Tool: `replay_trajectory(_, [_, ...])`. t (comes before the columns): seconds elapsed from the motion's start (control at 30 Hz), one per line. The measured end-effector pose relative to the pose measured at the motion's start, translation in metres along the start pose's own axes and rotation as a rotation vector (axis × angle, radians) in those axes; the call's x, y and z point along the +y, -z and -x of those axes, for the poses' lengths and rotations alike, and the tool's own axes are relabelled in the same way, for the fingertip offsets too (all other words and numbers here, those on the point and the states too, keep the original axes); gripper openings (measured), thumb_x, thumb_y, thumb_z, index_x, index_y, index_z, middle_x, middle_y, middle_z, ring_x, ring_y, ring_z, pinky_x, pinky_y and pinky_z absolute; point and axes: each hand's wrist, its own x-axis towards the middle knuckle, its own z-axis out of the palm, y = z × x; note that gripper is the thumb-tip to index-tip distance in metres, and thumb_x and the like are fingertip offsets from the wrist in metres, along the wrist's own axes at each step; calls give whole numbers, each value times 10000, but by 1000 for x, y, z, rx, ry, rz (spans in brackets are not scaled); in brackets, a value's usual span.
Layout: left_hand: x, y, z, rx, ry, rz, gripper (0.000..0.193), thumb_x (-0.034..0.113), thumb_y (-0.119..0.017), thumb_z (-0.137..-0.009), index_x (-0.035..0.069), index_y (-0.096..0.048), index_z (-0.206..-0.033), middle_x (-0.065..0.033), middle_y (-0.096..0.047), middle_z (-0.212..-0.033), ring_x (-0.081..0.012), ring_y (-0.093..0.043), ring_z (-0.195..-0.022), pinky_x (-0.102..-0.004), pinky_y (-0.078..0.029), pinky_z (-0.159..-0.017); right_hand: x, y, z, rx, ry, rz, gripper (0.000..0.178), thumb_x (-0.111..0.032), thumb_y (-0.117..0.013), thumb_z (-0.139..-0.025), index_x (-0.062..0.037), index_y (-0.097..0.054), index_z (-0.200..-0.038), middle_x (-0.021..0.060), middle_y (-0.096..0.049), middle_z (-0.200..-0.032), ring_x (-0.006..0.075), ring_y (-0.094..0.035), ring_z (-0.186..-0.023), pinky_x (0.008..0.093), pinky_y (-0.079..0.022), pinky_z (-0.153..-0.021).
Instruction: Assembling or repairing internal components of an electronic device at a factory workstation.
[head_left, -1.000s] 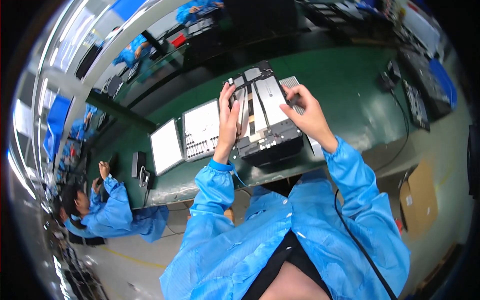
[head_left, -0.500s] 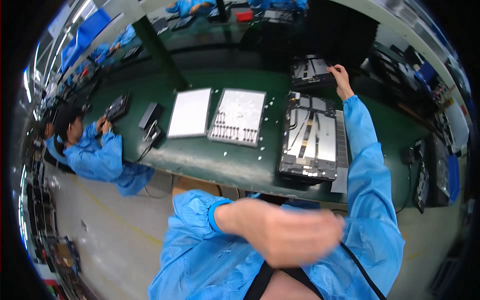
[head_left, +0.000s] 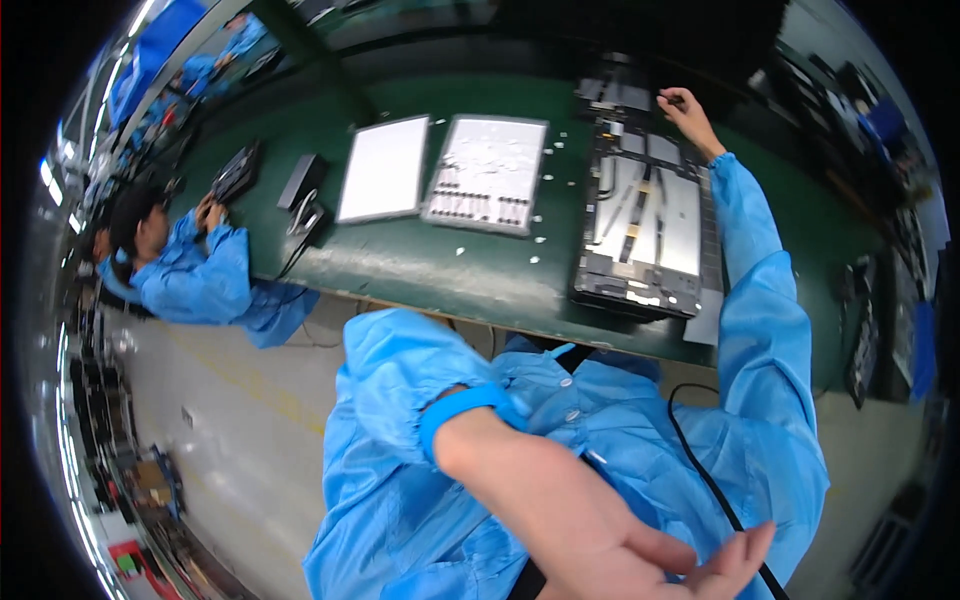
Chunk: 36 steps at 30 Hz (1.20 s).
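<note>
My left hand (head_left: 610, 535) is close to the camera at the bottom, in front of my blue coat. Its palm shows, its fingers are apart and nothing is in it. My right hand (head_left: 692, 118) is held out over the far right of the bench with its fingers curled together. Whether anything small sits between those fingertips I cannot make out. Just left of it is a dark opened electronic unit (head_left: 612, 88). Nearer stands a stack of flat opened device housings (head_left: 665, 215), its top one showing silver panels, ribbon cables and black edges.
A white tray (head_left: 385, 170) lies beside another tray holding small black parts (head_left: 487, 212). White scraps are scattered around the trays. At left are a black box (head_left: 302, 180) with cables and a co-worker in blue (head_left: 200, 285). A black cable (head_left: 705, 470) runs across my front.
My left hand has swung down and turned, so its palm shows. My right hand has come away from the far unit's edge, its fingers curled. The view has shifted.
</note>
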Motion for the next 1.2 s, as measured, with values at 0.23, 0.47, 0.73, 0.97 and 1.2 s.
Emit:
replay_trajectory(0.23, [69,34,18,103,371,448,256,179,-496,-932,32,-706,-940,-106,-724,-952,-210,-656,-834,-306,-533,-764,-69,72,181,149,32,-155,444,-409,-386,-1076,-85,-532,-1342,140,-723,-1076,166,-702,-785,286,-545,-757])
replay_trajectory(0.47, [179,-149,78,-380,751,1382,327,-7,-611,-826,21,-591,-1151,-147,-607,-1251,-349,-604,-1140,-429,-518,-945,-73,78,318,329,-234,-335,309,-312,-639,-981,-17,-703,-1041,35,-656,-767,69,-566,-574,207,-433,-517])
replay_trajectory(0.73, [230,-199,90,-583,776,1137,399,-14,-536,-877,34,-572,-1272,-154,-546,-1348,-357,-466,-1326,-467,-370,-1126,-74,60,355,266,3,-177,203,-212,-664,-961,-52,-690,-1084,71,-733,-978,109,-670,-854,253,-519,-696])
replay_trajectory(0.97, [228,-192,80,-440,1117,1117,345,-9,-631,-862,-2,-565,-1201,-177,-578,-1269,-385,-545,-1216,-438,-461,-1009,-109,53,423,9,68,447,436,-203,-771,-808,-100,-633,-1209,28,-629,-1345,301,-496,-1342,479,-324,-1159])
replay_trajectory(1.2, [241,-190,83,-555,1070,1108,585,158,-753,-833,0,-509,-1341,-183,-525,-1384,-382,-472,-1319,-449,-422,-1067,-114,44,445,129,71,369,505,-196,-790,-780,-112,-613,-1245,35,-611,-1366,285,-476,-1363,482,-338,-1152])
